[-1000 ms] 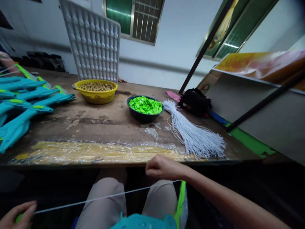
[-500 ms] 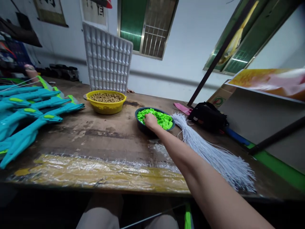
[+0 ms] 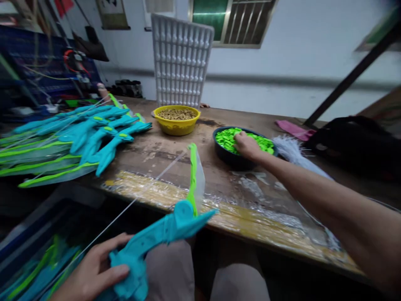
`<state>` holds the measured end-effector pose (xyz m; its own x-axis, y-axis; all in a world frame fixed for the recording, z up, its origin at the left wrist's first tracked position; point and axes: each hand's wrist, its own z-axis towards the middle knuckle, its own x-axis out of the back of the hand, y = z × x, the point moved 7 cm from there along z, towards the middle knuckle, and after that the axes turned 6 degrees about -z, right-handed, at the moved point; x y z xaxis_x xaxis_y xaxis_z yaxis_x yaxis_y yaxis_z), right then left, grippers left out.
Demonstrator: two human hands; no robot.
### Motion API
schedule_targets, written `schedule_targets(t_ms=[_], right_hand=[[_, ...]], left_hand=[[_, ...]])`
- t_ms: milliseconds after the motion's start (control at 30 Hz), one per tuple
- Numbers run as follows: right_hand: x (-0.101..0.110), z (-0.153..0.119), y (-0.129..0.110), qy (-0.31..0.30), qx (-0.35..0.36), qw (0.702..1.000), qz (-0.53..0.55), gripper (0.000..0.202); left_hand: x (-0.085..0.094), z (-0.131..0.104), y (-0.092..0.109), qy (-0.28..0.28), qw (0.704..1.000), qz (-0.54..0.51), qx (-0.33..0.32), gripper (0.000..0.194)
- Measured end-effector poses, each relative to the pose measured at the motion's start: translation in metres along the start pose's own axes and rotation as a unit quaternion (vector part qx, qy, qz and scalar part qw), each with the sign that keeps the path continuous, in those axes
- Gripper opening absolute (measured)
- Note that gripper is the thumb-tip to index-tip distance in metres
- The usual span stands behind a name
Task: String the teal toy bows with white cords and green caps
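My left hand (image 3: 90,267), low at the left, is closed around the grip of a blue plastic toy bow (image 3: 153,234). A bright green limb (image 3: 193,179) stands up from its far end, and a white string (image 3: 125,209) slants back towards my hand. Reaching over the table, my right hand (image 3: 247,145) dips into a dark bowl (image 3: 230,159) of small green plastic pieces (image 3: 225,140). Its fingers are bent together among the pieces; their tips are hidden, so what they pinch cannot be made out.
A pile of blue-and-green toy bows (image 3: 94,136) covers the table's left. Behind stand a yellow bowl (image 3: 177,127) of small brass-coloured rings and an upright grey moulded tray (image 3: 183,62). White strings (image 3: 294,152), a pink cloth (image 3: 294,129) and a black bag (image 3: 347,146) lie right.
My left hand has come into view with the toy bow, raised from below the table edge. My right hand stays in the bowl of green pieces. The view has turned left.
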<state>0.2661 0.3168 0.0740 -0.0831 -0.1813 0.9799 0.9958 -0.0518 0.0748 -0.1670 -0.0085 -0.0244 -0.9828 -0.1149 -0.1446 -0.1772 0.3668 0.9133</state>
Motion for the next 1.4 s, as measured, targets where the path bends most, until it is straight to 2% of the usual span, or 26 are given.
schedule_targets(t_ms=[67,133,233,333,433,533,667,733,800,933,1067,1167,1233,1400], right_hand=[[0.000,0.000,0.012,-0.002,-0.007,1.000,0.002,0.032],[-0.002,0.004,0.023,-0.007,-0.029,1.000,0.008,0.029],[-0.006,0.010,0.031,-0.018,-0.060,0.998,0.027,0.022],[-0.006,0.006,0.033,0.001,-0.066,0.996,0.064,0.022],[0.000,-0.004,0.038,0.051,-0.064,0.990,0.116,0.024],[0.007,-0.012,0.050,0.093,-0.073,0.976,0.185,0.023],[0.015,-0.019,0.059,0.099,-0.103,0.941,0.306,0.022],[0.020,-0.029,0.048,0.079,-0.096,0.917,0.379,0.024],[0.027,-0.048,0.026,0.050,-0.058,0.888,0.454,0.031],[0.045,-0.117,-0.033,-0.024,0.048,0.822,0.566,0.044],[0.063,-0.185,-0.081,-0.092,0.121,0.747,0.647,0.029],[0.083,-0.214,-0.100,-0.069,0.155,0.703,0.691,0.014],[0.096,-0.224,-0.106,-0.023,0.180,0.712,0.678,0.011],[0.117,-0.238,-0.111,0.096,0.231,0.807,0.535,0.006]], left_hand=[[-0.019,0.004,0.009,-0.045,0.999,0.013,0.008,0.055],[-0.041,0.012,0.019,-0.079,0.997,-0.017,0.002,0.060],[-0.068,0.027,0.038,-0.082,0.992,-0.095,-0.025,0.058],[-0.090,0.041,0.053,-0.077,0.980,-0.179,-0.037,0.052],[-0.107,0.051,0.060,-0.086,0.963,-0.251,-0.045,0.045],[-0.119,0.055,0.059,-0.113,0.943,-0.307,-0.055,0.040],[-0.126,0.056,0.049,-0.148,0.937,-0.312,-0.055,0.039],[-0.126,0.057,0.048,-0.149,0.943,-0.293,-0.061,0.041],[-0.125,0.058,0.049,-0.132,0.950,-0.274,-0.071,0.040],[-0.125,0.064,0.051,-0.099,0.953,-0.276,-0.073,0.039],[-0.133,0.068,0.051,-0.083,0.941,-0.319,-0.072,0.055],[-0.146,0.065,0.053,-0.095,0.934,-0.334,-0.084,0.060],[-0.157,0.060,0.056,-0.107,0.933,-0.329,-0.100,0.057],[-0.171,0.044,0.056,-0.099,0.933,-0.326,-0.114,0.055]])
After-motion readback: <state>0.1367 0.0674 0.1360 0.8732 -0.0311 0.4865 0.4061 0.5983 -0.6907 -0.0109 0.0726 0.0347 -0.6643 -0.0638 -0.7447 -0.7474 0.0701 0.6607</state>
